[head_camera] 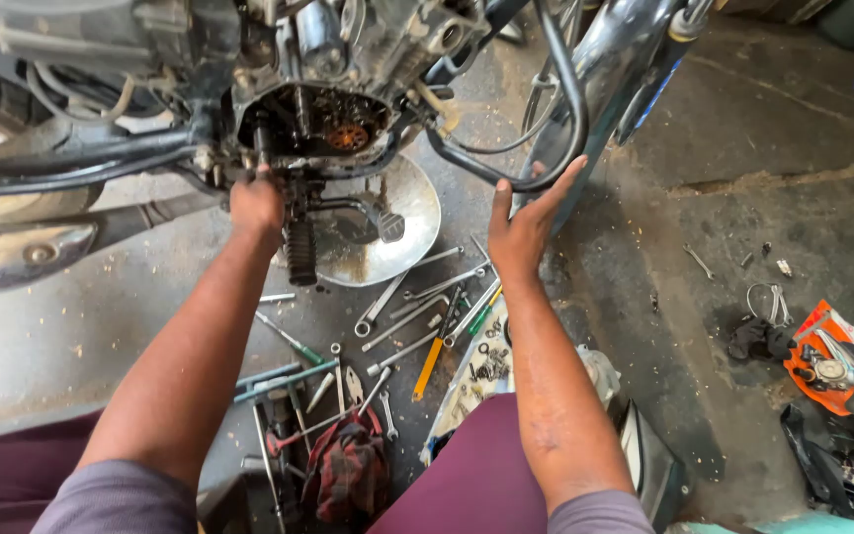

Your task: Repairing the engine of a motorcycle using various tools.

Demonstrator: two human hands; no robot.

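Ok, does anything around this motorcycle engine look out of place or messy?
Yes. The engine side is open with its gears showing, a metal pan sits beneath it, and spanners and screwdrivers lie scattered on the floor instead of in a box.

Motorcycle repair workshop: opened engine point(313, 124), scattered wrenches point(397, 297), oil-stained concrete floor point(743, 198).

Scattered wrenches point(392, 294), checked rag point(348, 470), metal pan point(409, 213), orange packet point(822, 361)

crash bar point(565, 109): black metal tube, glossy
drain pan point(417, 213): dull, stained metal
rag point(348, 470): checked cloth
floor point(763, 198): rough concrete
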